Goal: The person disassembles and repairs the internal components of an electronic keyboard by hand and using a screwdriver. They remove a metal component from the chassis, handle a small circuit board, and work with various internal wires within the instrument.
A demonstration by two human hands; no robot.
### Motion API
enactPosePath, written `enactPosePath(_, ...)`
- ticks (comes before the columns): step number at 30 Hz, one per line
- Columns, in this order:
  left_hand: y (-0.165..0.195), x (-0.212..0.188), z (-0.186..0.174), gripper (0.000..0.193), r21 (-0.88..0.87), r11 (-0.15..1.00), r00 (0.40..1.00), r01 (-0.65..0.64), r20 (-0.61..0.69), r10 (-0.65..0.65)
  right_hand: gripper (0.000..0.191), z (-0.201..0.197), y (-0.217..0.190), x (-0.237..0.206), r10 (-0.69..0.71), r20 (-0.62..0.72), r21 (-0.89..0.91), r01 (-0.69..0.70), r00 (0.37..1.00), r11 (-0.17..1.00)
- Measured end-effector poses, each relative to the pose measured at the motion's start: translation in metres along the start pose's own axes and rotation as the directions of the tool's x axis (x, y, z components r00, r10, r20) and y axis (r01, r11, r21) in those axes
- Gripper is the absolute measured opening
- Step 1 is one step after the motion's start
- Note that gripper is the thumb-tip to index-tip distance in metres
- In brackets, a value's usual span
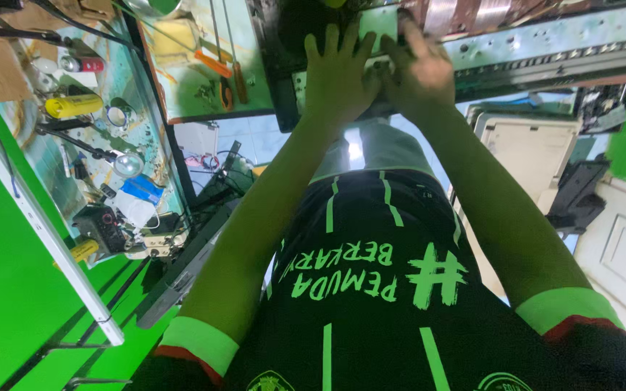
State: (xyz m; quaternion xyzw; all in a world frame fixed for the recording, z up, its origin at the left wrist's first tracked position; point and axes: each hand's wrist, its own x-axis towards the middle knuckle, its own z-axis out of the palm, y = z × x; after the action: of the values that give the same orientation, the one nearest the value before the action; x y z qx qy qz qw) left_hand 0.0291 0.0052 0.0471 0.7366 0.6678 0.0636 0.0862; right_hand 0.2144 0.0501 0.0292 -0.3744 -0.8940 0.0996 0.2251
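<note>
Both my arms reach forward to a long metal chassis [545, 43] with a perforated rail, lying across the top of the view. My left hand [336, 76] lies flat with its fingers spread on a dark frame [284, 87] and a pale panel [378, 20] at the chassis's left end. My right hand [420, 69] rests beside it, touching it, with fingers stretched over the panel's edge and the metal. Whether the right hand grips anything is hidden by the hand itself. My dark shirt with green stripes fills the lower middle of the view.
A cluttered bench on the left holds a yellow cylinder [74, 106], orange-handled screwdrivers [215, 64], a round lens [128, 164], a blue-and-white bundle [139, 199] and cables. A white tube [45, 239] leans at far left. A pale boxy machine [530, 148] and a white door [624, 246] are at right.
</note>
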Motion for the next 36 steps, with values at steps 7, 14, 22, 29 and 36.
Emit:
enactPosePath(7, 0.010, -0.001, 0.001, 0.053, 0.010, 0.999, 0.991, -0.049, -0.128, 0.050, 0.034, -0.022, 0.003, 0.024, -0.035, 0.263, -0.097, 0.062, 0.964, 0.993)
enactPosePath(14, 0.018, 0.008, -0.001, 0.050, 0.115, 0.993, 0.996, -0.019, -0.085, 0.029, 0.022, -0.031, 0.013, 0.042, -0.100, 0.345, 0.042, 0.090, 0.933, 0.995)
enactPosePath(22, 0.016, 0.012, 0.001, 0.047, 0.068, 0.998, 0.994, 0.005, 0.104, -0.012, 0.023, -0.027, 0.016, 0.032, -0.101, 0.298, 0.136, 0.063, 0.949, 0.989)
enactPosePath(29, 0.011, 0.007, 0.001, 0.060, 0.062, 0.998, 0.989, -0.016, 0.150, 0.006, 0.028, -0.028, 0.015, 0.029, -0.075, 0.341, 0.082, 0.050, 0.937, 0.995)
enactPosePath(36, 0.016, 0.009, 0.005, 0.053, 0.076, 0.997, 0.998, 0.025, 0.048, -0.029, 0.031, -0.024, 0.020, 0.026, -0.115, 0.232, 0.164, 0.078, 0.966, 0.983)
